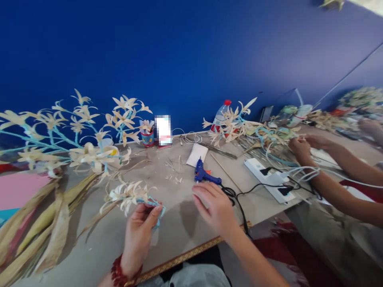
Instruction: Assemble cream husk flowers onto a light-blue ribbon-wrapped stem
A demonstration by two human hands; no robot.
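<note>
My left hand (142, 227), with a dark red bead bracelet at its wrist, is closed on the light-blue wrapped stem of a pale dried-husk flower spray (128, 195). The blossoms lean out to the left of the fingers. My right hand (214, 207) hovers over the table with fingers stretched and thumb apart, and nothing shows in it. Just beyond its fingertips a blue glue gun (203, 173) with an orange trigger rests by a white card (197, 154). Small pale scraps (176, 179) lie to the left of the glue gun.
Larger blue-stemmed flower sprays (86, 131) fill the left, above long dried husks (56, 227). A pen cup (147, 138) and a lit phone (163, 129) stand by the wall. At right are a white power strip (269, 181), cables, a bottle (222, 113) and another person's hands (302, 147).
</note>
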